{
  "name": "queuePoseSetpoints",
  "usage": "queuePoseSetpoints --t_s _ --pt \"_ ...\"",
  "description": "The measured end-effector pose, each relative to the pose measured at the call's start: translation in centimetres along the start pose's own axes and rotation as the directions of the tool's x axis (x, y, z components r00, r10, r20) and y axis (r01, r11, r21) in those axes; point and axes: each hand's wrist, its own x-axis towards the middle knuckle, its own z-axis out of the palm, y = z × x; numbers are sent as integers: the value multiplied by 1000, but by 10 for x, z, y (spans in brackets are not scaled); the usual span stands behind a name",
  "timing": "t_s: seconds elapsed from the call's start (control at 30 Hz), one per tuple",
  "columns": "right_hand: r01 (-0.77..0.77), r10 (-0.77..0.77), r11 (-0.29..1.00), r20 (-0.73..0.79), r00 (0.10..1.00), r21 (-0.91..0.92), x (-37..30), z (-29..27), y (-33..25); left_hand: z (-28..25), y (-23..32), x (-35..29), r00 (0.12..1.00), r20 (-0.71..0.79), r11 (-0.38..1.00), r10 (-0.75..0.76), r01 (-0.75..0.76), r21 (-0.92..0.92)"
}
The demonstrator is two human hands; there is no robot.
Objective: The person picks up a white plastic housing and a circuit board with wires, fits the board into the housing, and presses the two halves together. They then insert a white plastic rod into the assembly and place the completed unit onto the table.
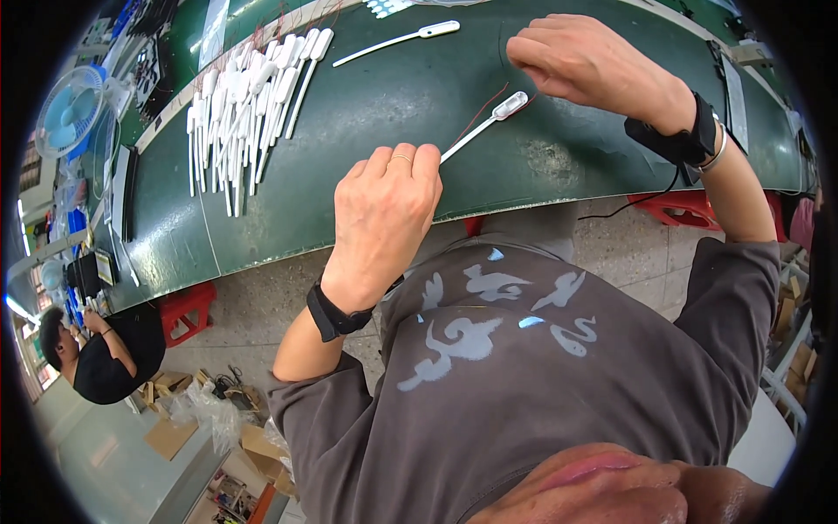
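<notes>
My left hand is closed round the thin end of a long white plastic stick. The stick slants up to the right and ends in an oval, hollowed head, with thin red wires beside it. Above and to the right of that head, my right hand is curled with its fingertips turned down. Whatever it may pinch is hidden by the fingers. A second white stick of the same kind lies farther off on the green bench top. To the left is a pile of many such sticks with red wires.
A blue fan stands at the far left. Red stools are under the bench edge. At lower left a person in black works, near cardboard and clear plastic wrap. A black cable hangs by my right wrist.
</notes>
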Motion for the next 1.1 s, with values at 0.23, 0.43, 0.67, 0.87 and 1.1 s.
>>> queuePoseSetpoints --t_s 0.23,0.43,0.67,0.87,1.1 --pt "121 -107 989 -165 981 82 6 24 7 11 0 -5 998 -64 1000 1 -3 -26" --pt "162 -139 962 -119 983 218 14 0 7 15 1 -12 996 -83 999 -17 14 -33" --pt "272 -263 961 -161 951 37 14 17 19 18 4 -13 994 -105 1000 8 -6 15" --pt "127 -127 984 -9 992 128 9 8 20 20 4 -14 993 -116 1000 13 -11 24" --pt "104 -99 975 -38 994 194 0 -11 17 18 4 -15 994 -107 1000 10 -9 8"
